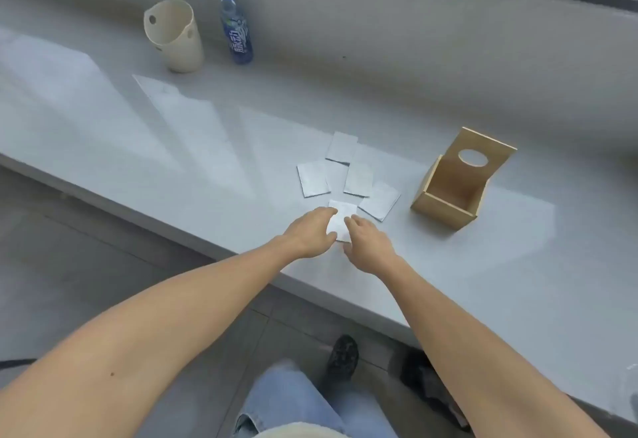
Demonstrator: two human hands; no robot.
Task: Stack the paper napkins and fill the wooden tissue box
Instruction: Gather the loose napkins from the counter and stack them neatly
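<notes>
Napkin (340, 218) lies flat near the bench (172, 147) front edge, between both hands. Left hand (310, 232) rests on its left edge, fingers loosely spread, gripping nothing firmly. Right hand (367, 242) touches its right edge, fingers likewise relaxed. Other napkins (357, 178) lie scattered just beyond. Box (455, 184) stands open to the right, well apart from the hands.

Pale ledge (172, 147) bears napkins (348, 175), wooden box (445, 189), cup (176, 37), seemingly drink bottle (236, 27).
</notes>
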